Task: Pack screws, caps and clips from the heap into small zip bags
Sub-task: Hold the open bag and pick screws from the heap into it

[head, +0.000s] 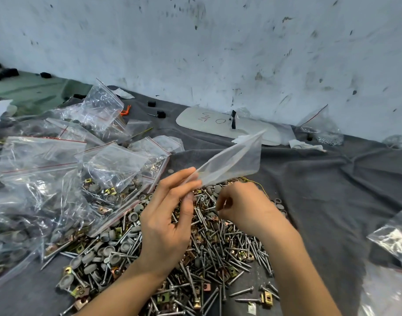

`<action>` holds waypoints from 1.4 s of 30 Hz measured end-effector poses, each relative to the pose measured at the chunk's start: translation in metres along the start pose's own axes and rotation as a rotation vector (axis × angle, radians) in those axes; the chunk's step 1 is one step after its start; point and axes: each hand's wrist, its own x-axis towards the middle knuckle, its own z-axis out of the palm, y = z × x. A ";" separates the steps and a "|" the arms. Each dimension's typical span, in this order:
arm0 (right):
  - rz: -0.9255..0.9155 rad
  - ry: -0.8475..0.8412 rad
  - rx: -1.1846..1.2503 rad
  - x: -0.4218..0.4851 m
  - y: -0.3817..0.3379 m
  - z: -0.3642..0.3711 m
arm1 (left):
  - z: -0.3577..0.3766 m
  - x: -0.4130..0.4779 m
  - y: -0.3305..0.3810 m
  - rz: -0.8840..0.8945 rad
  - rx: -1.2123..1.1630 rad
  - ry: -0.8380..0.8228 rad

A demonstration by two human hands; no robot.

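Note:
A heap (218, 247) of long silver screws, grey round caps and brass-coloured clips lies on a dark grey cloth (332, 190). My left hand (170, 215) pinches one corner of a small clear zip bag (234, 160), which sticks up and to the right above the heap and looks empty. My right hand (243, 206) is over the heap's far side with its fingers curled down among the screws; whether they hold anything is hidden.
Several filled zip bags (65, 179) with red seal lines are piled at the left. More clear bags (391, 242) lie at the right edge. A white oval board (209, 122) and another bag (320, 128) sit near the stained wall (218, 53).

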 end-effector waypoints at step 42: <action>-0.106 0.608 0.733 -0.027 0.024 -0.048 | 0.002 -0.002 -0.002 0.037 0.009 -0.046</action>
